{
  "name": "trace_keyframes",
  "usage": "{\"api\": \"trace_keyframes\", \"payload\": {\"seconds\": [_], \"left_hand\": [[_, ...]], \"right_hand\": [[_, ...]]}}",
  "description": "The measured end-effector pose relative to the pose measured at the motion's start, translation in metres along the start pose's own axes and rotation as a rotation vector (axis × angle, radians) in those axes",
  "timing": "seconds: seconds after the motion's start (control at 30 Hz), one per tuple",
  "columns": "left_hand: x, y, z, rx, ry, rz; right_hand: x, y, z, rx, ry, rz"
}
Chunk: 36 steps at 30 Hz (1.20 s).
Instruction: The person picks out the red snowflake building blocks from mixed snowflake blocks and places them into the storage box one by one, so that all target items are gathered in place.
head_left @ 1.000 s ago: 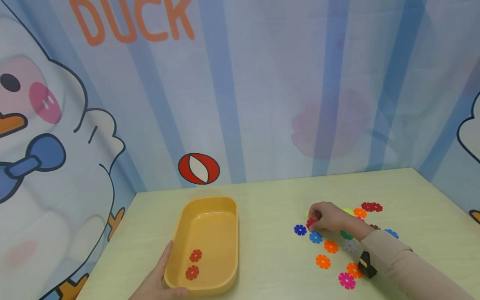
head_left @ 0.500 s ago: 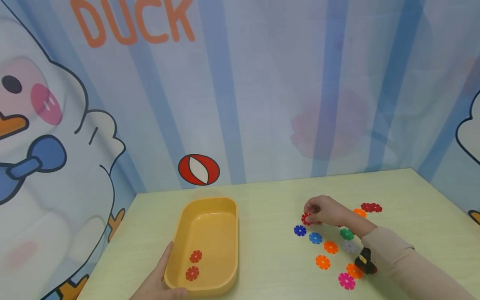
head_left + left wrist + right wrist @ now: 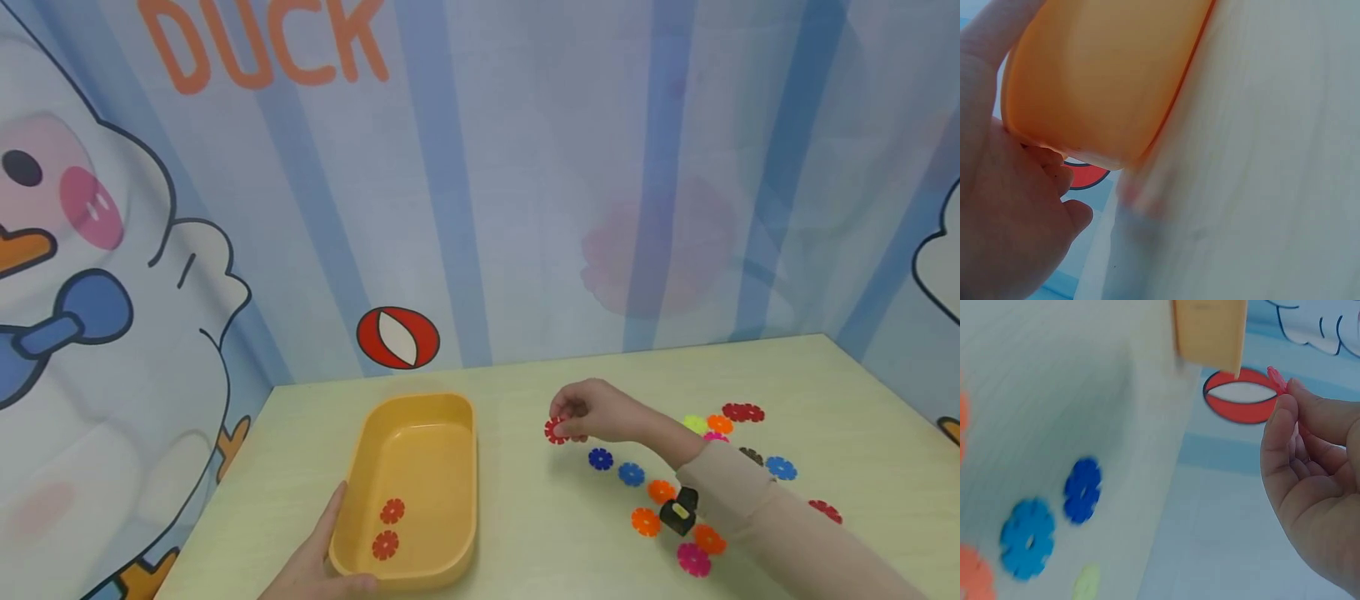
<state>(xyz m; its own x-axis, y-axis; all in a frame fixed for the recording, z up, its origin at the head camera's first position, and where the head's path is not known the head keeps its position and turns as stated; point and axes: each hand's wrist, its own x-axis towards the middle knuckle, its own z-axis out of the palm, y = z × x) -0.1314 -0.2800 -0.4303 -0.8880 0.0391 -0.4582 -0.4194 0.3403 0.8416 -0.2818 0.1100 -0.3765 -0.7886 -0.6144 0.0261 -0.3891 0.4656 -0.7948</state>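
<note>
Behind the right grip [image 3: 602, 412] stands a blue-striped backdrop [image 3: 525, 208]. On it, a faint pink patch [image 3: 660, 254] shows above and right of the grip, a red-and-white oval [image 3: 398, 337] to its left, farther left a printed white duck [image 3: 150, 358], higher up orange DUCK lettering [image 3: 251, 79]. Below the grip spreads the pale worktop [image 3: 532, 500].

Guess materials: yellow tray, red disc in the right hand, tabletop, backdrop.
Yellow tray: likely molded plastic, smooth, slight sheen; one even color, rounded corners, soft highlights inside.
Red disc in the right hand: probably plastic; thin, evenly colored, notched rim.
Tabletop: wood or wood-look laminate, can't tell which; faint grain-like streaks.
Backdrop: probably printed fabric, mostly matte; soft wrinkles.
</note>
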Motion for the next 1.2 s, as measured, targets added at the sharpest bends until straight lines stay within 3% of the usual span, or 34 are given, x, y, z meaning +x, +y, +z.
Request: {"api": "trace_keyframes", "payload": {"seconds": [0.37,0.6,0.7,0.9,1.2], "left_hand": [[0.001,0.002,-0.001,0.001,-0.010,0.004],[0.000,0.001,-0.001,-0.089,-0.064,0.006],[0.000,0.000,0.000,-0.081,-0.056,0.013],[0.001,0.000,0.000,-0.019,-0.026,0.023],[0.001,0.000,-0.001,-0.056,-0.056,0.032]], "right_hand": [[0.024,-0.045,0.040,0.066,-0.091,-0.085],[0.038,-0.068,0.068,0.111,-0.141,-0.119],[0.043,-0.075,0.081,0.112,-0.162,-0.127],[0.053,-0.083,0.103,0.161,-0.199,-0.123],[0.066,-0.084,0.128,0.195,-0.262,-0.034]]}}
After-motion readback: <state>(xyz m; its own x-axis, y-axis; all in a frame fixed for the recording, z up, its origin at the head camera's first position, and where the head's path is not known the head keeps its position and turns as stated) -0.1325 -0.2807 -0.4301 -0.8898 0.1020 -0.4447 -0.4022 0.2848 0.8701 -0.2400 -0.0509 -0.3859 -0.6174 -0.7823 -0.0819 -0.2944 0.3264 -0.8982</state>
